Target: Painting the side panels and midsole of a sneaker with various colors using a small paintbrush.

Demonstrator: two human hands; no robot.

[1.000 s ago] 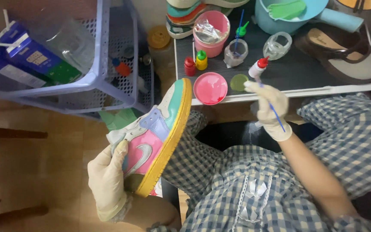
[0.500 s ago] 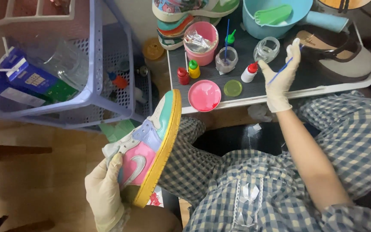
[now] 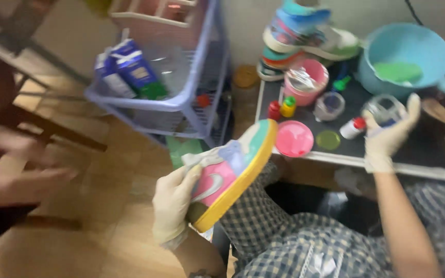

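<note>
You are looking at two gloved hands, the left hand (image 3: 173,208) and the right hand (image 3: 387,135), and one pastel sneaker with a yellow sole (image 3: 231,170). You are seeing one round pink lid (image 3: 294,138), one small green lid (image 3: 328,140), two small paint bottles, red (image 3: 274,110) and yellow (image 3: 287,107), and one teal plastic basin (image 3: 403,54).

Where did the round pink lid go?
In the head view, the round pink lid lies on the dark table's front edge, right of the colourful sneaker's toe and left of a small green lid.
</note>
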